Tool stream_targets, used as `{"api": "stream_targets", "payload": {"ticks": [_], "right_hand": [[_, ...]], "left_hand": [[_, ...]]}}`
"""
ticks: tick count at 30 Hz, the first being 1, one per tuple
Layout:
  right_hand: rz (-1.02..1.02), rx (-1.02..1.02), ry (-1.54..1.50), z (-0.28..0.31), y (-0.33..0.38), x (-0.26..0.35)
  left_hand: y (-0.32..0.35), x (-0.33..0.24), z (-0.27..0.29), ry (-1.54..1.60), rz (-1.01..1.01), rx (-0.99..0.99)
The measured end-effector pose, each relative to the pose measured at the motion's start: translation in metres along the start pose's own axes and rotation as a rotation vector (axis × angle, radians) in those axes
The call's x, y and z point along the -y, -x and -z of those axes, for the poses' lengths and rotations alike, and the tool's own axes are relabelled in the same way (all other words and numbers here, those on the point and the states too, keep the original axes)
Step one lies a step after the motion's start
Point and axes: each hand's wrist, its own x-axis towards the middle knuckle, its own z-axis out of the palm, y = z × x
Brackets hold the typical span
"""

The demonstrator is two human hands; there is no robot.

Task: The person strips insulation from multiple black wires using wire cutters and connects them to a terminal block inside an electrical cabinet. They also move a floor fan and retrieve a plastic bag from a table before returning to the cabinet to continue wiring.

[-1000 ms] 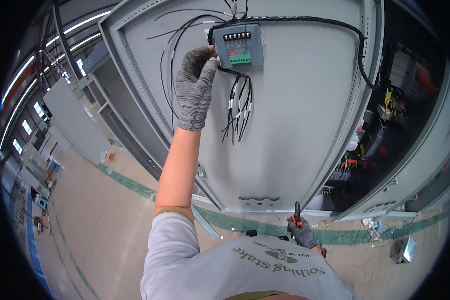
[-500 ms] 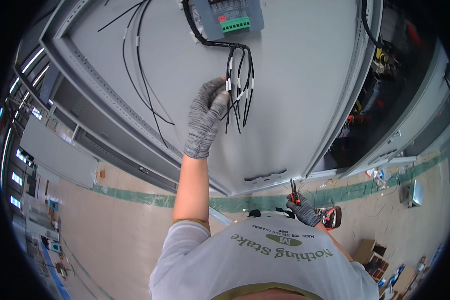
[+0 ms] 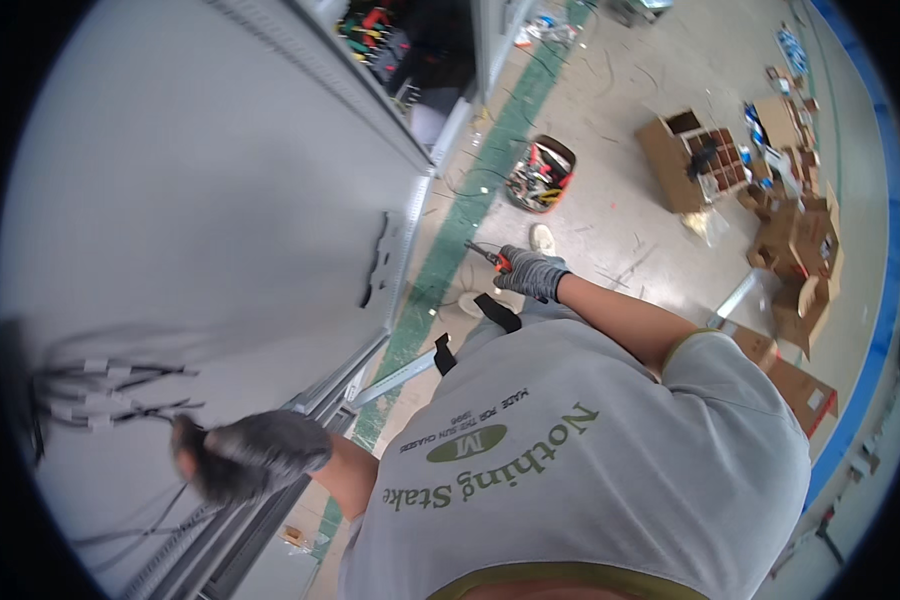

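My left hand (image 3: 255, 455), in a grey knit glove, is smeared by motion beside a bundle of black wires (image 3: 120, 372). White sleeves sit on these wires, and their loose ends point toward me from the grey cabinet panel (image 3: 210, 220). Whether the fingers touch a wire cannot be made out. My right hand (image 3: 535, 274), gloved alike, is closed around pliers (image 3: 500, 262) with red-orange handles and dark, slim jaws. It holds them low over the floor, out in front of my right side.
A tool bin (image 3: 542, 175) full of hand tools stands on the floor near my shoe (image 3: 541, 239). Beyond it are a divided cardboard box (image 3: 660, 160) and several open cartons (image 3: 800, 240). The cabinet's metal frame edge (image 3: 410, 240) runs between the panel and a green floor stripe (image 3: 450, 240).
My view has swung to the right, bringing the tool bin and cartons in. My left hand has come away from the white-sleeved wires it was at. The pliers stay in my right hand.
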Motion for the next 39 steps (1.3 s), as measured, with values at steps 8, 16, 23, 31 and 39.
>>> {"api": "stream_targets", "payload": {"ticks": [8,16,23,31,39], "right_hand": [[-0.473,-0.102,0.048,0.016,-0.125,-0.216],[-0.688,0.002,0.363,0.045,-0.303,-0.345],[-0.752,-0.103,0.433,0.016,-0.481,-0.432],[-0.632,-0.191,0.311,-0.019,-0.550,-0.525],[-0.486,-0.208,0.931,-0.023,-0.554,-0.546]], "left_hand": [[0.274,0.032,-0.043,-0.093,0.553,1.455],[0.493,0.036,0.038,-0.402,0.996,1.940],[0.581,0.034,0.056,-0.618,0.967,1.998],[0.608,0.034,0.055,-0.634,1.024,1.949],[0.612,0.042,0.065,-0.616,1.031,1.905]]}}
